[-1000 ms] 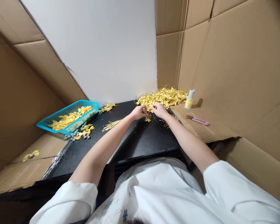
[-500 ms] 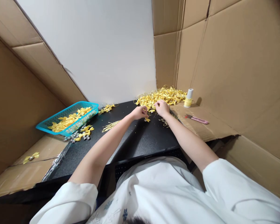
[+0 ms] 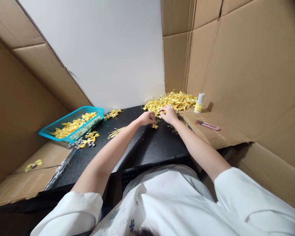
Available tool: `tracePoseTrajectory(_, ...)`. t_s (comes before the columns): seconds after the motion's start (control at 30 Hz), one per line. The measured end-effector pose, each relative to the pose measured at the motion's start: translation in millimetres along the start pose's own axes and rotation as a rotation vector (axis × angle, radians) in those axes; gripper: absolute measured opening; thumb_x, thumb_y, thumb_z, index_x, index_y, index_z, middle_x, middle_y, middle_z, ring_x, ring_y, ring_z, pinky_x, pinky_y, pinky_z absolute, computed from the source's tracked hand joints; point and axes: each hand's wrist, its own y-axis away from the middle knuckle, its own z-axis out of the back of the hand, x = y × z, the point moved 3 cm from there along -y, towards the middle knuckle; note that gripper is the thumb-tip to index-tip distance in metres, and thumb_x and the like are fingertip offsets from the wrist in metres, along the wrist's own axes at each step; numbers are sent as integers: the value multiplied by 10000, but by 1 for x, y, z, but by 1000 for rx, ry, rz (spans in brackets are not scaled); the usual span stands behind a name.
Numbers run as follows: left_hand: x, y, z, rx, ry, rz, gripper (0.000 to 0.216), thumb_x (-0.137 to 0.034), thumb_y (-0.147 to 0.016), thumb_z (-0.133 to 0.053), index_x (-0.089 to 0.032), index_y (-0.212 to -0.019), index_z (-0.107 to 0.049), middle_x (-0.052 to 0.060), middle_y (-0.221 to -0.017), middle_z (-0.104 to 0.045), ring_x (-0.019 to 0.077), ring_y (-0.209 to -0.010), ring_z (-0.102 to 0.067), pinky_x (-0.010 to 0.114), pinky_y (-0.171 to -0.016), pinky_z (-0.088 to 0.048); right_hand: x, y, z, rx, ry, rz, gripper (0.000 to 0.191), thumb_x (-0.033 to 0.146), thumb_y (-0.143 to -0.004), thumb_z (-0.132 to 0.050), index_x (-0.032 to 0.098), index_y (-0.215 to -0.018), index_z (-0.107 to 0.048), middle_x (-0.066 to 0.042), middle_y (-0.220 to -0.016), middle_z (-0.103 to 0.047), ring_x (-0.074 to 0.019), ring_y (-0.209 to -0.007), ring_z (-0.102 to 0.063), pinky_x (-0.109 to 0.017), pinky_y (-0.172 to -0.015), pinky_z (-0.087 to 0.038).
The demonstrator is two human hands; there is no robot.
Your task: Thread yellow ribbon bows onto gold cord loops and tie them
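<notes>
My left hand (image 3: 147,118) and my right hand (image 3: 169,114) are close together at the near edge of a heap of small yellow ribbon bows (image 3: 173,100) at the back of the black table (image 3: 147,147). Both hands have their fingers curled in a pinch. A small yellow bow (image 3: 155,125) hangs just below my left hand's fingers. What my right hand pinches is too small to make out; its fingers reach into the heap's edge.
A teal basket (image 3: 72,123) with yellow bows stands at the left, more bows and silver bits (image 3: 87,140) in front of it. A bundle of gold wires (image 3: 116,131) lies mid-table. A spool (image 3: 200,103) and pink cutter (image 3: 208,125) lie right. Cardboard walls enclose both sides.
My right hand moved slightly back and forth at the heap's edge. My left hand has stayed almost still with the bow under it.
</notes>
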Motion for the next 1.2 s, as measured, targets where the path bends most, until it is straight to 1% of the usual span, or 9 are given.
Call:
tracePoseTrajectory(0.07, 0, 1, 1, -2, -6, -1, 277, -264, -612, -728, -195, -696, -474, -79, -511, -596, 113, -536, -525, 223, -575, -360, 3, 1, -6, 73, -3, 81, 220, 298, -862, -545, 255, -973, -730, -69, -1148, -620, -276, -1141, -467, -445, -951, -360)
tracePoseTrajectory(0.13, 0, 1, 2, -2, -11, -1, 282, -274, -605, -735, -190, -703, -483, -66, -542, -623, 116, -546, -531, 223, -574, -361, 4, 3, -12, 142, -1, 146, 156, 296, -829, -606, 263, -889, -746, -56, -1123, -628, -276, -1136, -465, -456, -960, -350)
tracePoseTrajectory(0.23, 0, 2, 3, -2, -14, 1, 270, -285, -608, -730, -183, -724, -508, -53, -580, -645, 115, -556, -536, 224, -588, -377, 4, 5, -19, 192, 5, 196, 129, 282, -826, -620, 249, -791, -740, -53, -1094, -633, -274, -1130, -466, -469, -956, -342)
tracePoseTrajectory(0.37, 2, 1, 5, -33, -34, 22, 208, -296, -629, -686, -177, -751, -568, -50, -564, -612, 124, -562, -526, 229, -582, -383, 3, 4, -22, 190, 12, 192, 158, 273, -855, -584, 231, -798, -725, -65, -1104, -625, -278, -1143, -455, -484, -945, -339)
tracePoseTrajectory(0.53, 8, -3, 8, -84, -75, 64, 141, -280, -636, -613, -170, -708, -662, -3, -707, -673, 160, -707, -587, 245, -645, -418, 4, 4, -22, 184, 15, 194, 162, 291, -863, -583, 224, -805, -719, -68, -1114, -615, -269, -1133, -453, -469, -941, -337)
tracePoseTrajectory(0.63, 9, -4, 6, -61, -76, 74, 188, -339, -637, -633, -175, -699, -702, -2, -725, -691, 167, -735, -605, 244, -671, -433, 5, 4, -21, 179, 14, 202, 171, 295, -871, -575, 230, -819, -724, -65, -1116, -613, -260, -1125, -452, -463, -951, -329)
tracePoseTrajectory(0.8, 10, -5, 4, -86, -83, 85, 313, -467, -655, -672, -168, -727, -730, 13, -719, -694, 166, -697, -591, 247, -639, -422, 7, 5, -19, 171, 23, 206, 155, 230, -851, -580, 225, -809, -728, -62, -1094, -620, -254, -1109, -454, -455, -958, -321)
tracePoseTrajectory(1.07, 13, 2, 4, -91, -93, 79, 304, -474, -656, -693, -179, -697, -754, 10, -697, -704, 163, -691, -588, 247, -646, -407, 8, 6, -18, 144, 12, 208, 182, 272, -861, -588, 215, -753, -723, -70, -1071, -632, -256, -1104, -469, -458, -960, -326)
tracePoseTrajectory(1.2, 12, 3, 2, -75, -90, 75, 208, -388, -642, -698, -194, -682, -759, 2, -717, -711, 167, -719, -596, 249, -685, -415, 7, 5, -18, 122, 9, 203, 174, 280, -858, -598, 216, -757, -724, -69, -1077, -637, -262, -1107, -480, -461, -959, -333)
